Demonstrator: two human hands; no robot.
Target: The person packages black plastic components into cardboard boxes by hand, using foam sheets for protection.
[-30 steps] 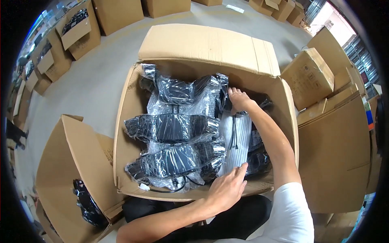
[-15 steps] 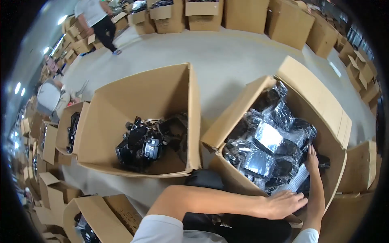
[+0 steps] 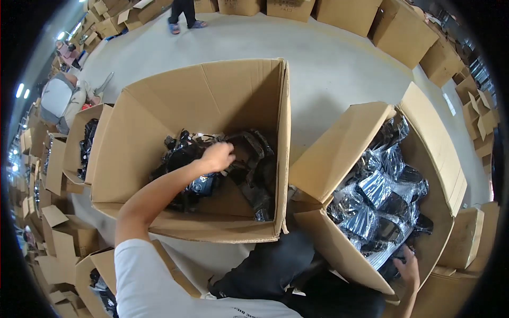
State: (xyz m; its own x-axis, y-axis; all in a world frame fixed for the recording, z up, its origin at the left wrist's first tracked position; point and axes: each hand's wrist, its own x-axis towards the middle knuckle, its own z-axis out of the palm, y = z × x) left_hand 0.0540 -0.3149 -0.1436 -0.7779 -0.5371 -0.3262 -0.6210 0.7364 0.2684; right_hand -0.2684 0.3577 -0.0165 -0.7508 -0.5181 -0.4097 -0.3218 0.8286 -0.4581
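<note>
My left hand (image 3: 218, 156) is down inside the left cardboard box (image 3: 161, 114), above a heap of black plastic parts (image 3: 183, 153). Its fingers are curled, and whatever they may hold is too small or hidden to name. A dark device with a grey-blue face (image 3: 203, 185) lies just below that wrist. In the right cardboard box (image 3: 347, 138), several glossy black parts wrapped in clear film (image 3: 379, 193) are piled up. My right hand (image 3: 408, 266) is at this pile's near end, fingers apart, beside a film-wrapped part (image 3: 383, 258).
Between the two boxes and my body are my dark-trousered knees (image 3: 273, 265). Smaller open boxes (image 3: 85, 140) with black parts stand at the left. Tall cartons (image 3: 405, 34) line the far side. One person stands at the back (image 3: 183, 16); another sits at the left (image 3: 63, 98).
My left hand has gone from the right box into the left box. My right hand has drawn back toward me along the wrapped pile. The view has shifted, and the far person has moved right.
</note>
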